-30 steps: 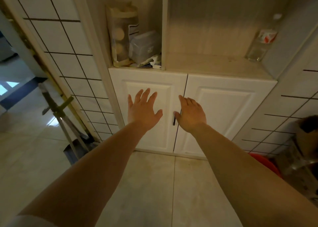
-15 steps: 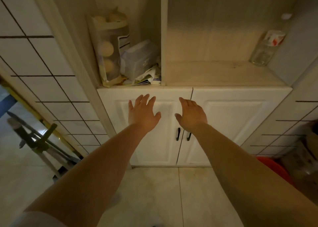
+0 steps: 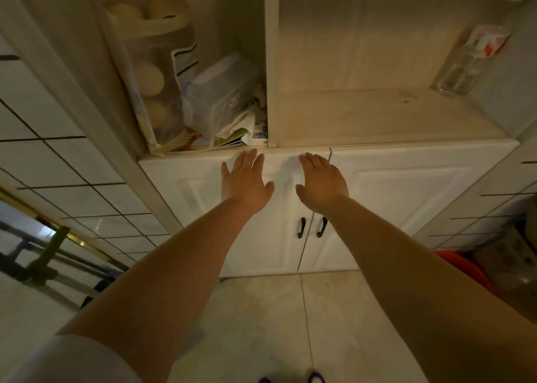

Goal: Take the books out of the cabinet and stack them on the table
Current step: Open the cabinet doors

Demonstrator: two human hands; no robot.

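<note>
bare forearms, white short sleeve (left side).

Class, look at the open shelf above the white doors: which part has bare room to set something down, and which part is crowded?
Free: right compartment, bare between the divider and the corner bottle. Crowded: left compartment, packed with a bag, plastic container and papers.

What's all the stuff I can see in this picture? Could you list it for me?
cabinet doors: two, white, both closed, below the open shelves
door handles: two, black, side by side at the seam between the doors
clear bag: one, holds pale round things, left shelf
plastic container: one, clear, left shelf, right of the bag
papers or booklets: a few, colourful, under the container
bottle: one, clear with red-and-white label, right shelf, far corner
red basin: one, floor at right
left hand: open, in front of the left door
right hand: open, near the door seam
</note>
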